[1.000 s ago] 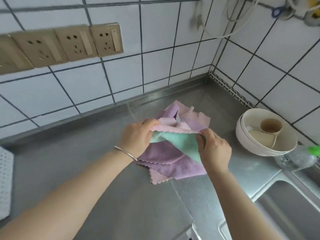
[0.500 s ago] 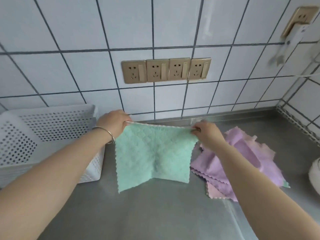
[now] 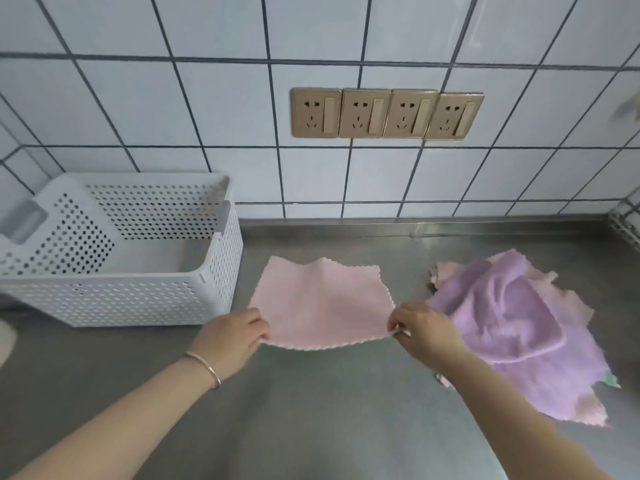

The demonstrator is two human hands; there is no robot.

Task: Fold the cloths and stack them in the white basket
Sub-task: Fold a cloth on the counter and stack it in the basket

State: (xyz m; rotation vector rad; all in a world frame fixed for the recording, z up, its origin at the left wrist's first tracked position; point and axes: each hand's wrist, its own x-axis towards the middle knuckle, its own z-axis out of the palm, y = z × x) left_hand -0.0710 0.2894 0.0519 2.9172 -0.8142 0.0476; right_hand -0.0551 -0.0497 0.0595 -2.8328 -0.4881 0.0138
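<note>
A square cloth point(image 3: 320, 308), pink side up, lies spread on the steel counter point(image 3: 311, 410). My left hand point(image 3: 233, 336) pinches its near left corner and my right hand point(image 3: 420, 329) pinches its near right corner; the near edge is lifted slightly. The white perforated basket point(image 3: 114, 296) stands to the left of the cloth and looks empty inside. A loose pile of purple and pink cloths point(image 3: 512, 327) lies to the right, with a bit of green showing at its lower edge.
A tiled wall with a row of several gold sockets point(image 3: 386, 114) rises behind the counter. A pale object point(image 3: 5, 341) shows at the far left edge.
The cloth was held up by its top corners with the green side facing me; it now lies flat on the counter pink side up, and my hands hold its near corners.
</note>
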